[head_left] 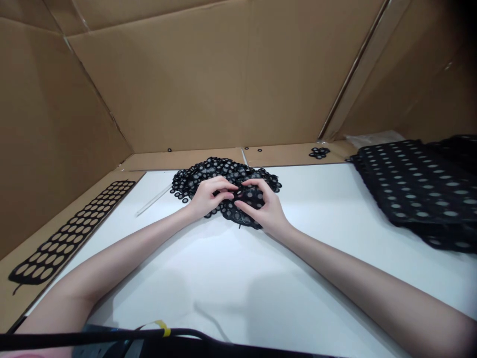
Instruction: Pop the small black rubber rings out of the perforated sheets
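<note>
Black perforated rubber sheet (pixel 244 211) at table middle, pinched by both hands: left hand (pixel 208 196) fingers curled on its near-left edge, right hand (pixel 266 206) gripping right side. Sheet crumpled, long axis hard to call. Behind it, heap of small black rings (pixel 223 171), too many to count. White tabletop (pixel 231 278), cardboard walls (pixel 208 79) all round. One empty punched strip (pixel 70 231) left, stack of sheets (pixel 417 184) right.

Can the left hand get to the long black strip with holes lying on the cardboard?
Probably yes. The left hand is on the black sheet mid-table, and the empty strip lies on its own side with only bare white table between.
</note>
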Available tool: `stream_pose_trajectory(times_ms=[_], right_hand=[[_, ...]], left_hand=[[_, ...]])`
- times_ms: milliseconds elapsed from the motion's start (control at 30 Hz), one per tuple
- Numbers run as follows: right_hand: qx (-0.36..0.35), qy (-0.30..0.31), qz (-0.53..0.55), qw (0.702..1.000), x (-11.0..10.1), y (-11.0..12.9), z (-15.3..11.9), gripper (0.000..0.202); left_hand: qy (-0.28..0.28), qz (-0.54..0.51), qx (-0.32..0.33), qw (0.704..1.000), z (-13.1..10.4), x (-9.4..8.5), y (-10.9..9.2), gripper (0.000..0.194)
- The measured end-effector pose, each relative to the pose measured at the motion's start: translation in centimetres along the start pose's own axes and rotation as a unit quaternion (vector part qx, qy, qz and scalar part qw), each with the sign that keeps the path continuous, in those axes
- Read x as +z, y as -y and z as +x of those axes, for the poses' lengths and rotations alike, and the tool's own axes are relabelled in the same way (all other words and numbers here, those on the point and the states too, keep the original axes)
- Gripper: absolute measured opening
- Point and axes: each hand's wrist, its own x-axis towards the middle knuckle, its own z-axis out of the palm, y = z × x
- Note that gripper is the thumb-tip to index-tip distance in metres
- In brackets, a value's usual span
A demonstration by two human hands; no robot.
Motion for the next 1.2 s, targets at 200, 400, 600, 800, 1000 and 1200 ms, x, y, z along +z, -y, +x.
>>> stream_pose_trajectory(times_ms=[200,400,600,800,1000,1200], right_hand=[[-0.036,0.020,-0.008,0.999,0.0,0.1,0.1,0.037],[-0.053,0.051,-0.006,0.997,0.1,-0.2,0.1,0.047],[-0.055,0.068,-0.023,0.996,0.1,-0.2,0.1,0.051],[-0.054,0.076,-0.033,0.995,0.2,-0.1,0.1,0.053],[-0.064,0.096,-0.048,0.992,0.3,-0.3,0.2,0.058],[-0.083,0.110,-0.060,0.989,0.3,-0.2,0.1,0.058]], left_hand=[[-0.004,0.015,0.031,0.999,-0.4,0.7,-0.8,0.017],[0.023,0.019,0.025,0.999,-0.7,0.9,-0.2,0.021],[0.039,-0.057,-0.048,0.996,-0.5,0.7,0.0,0.019],[0.030,-0.156,-0.157,0.975,-0.2,0.8,-0.4,0.020],[0.008,-0.217,-0.205,0.954,-0.3,1.3,-0.5,0.013],[-0.007,-0.235,-0.206,0.950,-0.4,1.8,-0.4,0.010]])
